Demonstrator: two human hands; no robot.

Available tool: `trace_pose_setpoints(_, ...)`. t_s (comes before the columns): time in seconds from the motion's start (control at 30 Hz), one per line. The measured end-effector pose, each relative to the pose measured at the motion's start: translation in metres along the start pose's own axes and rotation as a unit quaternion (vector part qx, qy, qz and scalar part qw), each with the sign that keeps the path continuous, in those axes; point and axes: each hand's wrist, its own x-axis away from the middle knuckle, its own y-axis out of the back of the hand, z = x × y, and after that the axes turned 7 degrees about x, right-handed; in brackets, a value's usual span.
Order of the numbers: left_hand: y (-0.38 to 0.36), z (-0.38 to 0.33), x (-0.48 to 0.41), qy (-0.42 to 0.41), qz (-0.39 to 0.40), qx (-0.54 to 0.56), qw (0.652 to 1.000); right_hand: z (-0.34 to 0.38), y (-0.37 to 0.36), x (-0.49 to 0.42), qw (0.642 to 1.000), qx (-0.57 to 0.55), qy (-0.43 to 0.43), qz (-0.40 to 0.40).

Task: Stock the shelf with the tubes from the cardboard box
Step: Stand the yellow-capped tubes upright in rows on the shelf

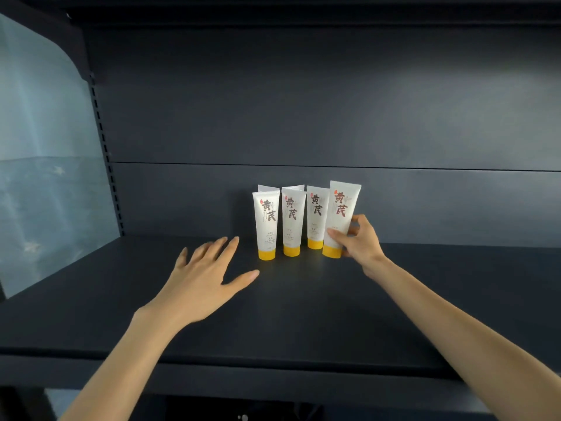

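Several white tubes with yellow caps stand cap-down near the back of the dark shelf (303, 314). My right hand (359, 243) grips the rightmost tube (341, 214) low on its body, its cap on or just above the shelf. Left of it stand a third tube (316, 215), a second tube (292, 221) and the leftmost tube (267, 224). The tops of two more tubes (267, 188) show behind the left ones. My left hand (209, 278) hovers flat over the shelf, fingers spread, holding nothing. The cardboard box is out of view.
The shelf's dark back panel (303, 117) rises right behind the tubes. A slotted upright (106, 153) and a pale blue sheet (39, 177) close off the left side. Another shelf board (303, 7) hangs overhead. The shelf's front edge (273, 357) runs below my forearms.
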Motion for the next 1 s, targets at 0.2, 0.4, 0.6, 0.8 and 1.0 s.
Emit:
trace_pose_setpoints(0.2,-0.003,0.011,0.005,0.017,0.005,0.035,0.999,-0.008,-0.022,-0.015,0.995,0.093,0.029,-0.005)
trace_pose_setpoints(0.4,-0.007,0.015,0.006,0.022,-0.003,0.06,0.998,-0.014,-0.039,-0.021,0.993,0.112,0.043,-0.003)
trace_pose_setpoints(0.6,-0.007,0.014,0.004,0.026,-0.005,0.072,0.997,-0.011,-0.046,-0.028,0.988,0.149,0.027,0.014)
trace_pose_setpoints(0.8,-0.005,0.012,0.001,0.017,-0.005,0.075,0.997,-0.009,-0.048,-0.026,0.99,0.139,0.009,0.004)
trace_pose_setpoints(1.0,0.001,0.013,0.001,-0.007,-0.006,0.073,0.997,-0.006,-0.043,-0.02,0.987,0.159,-0.011,0.011)
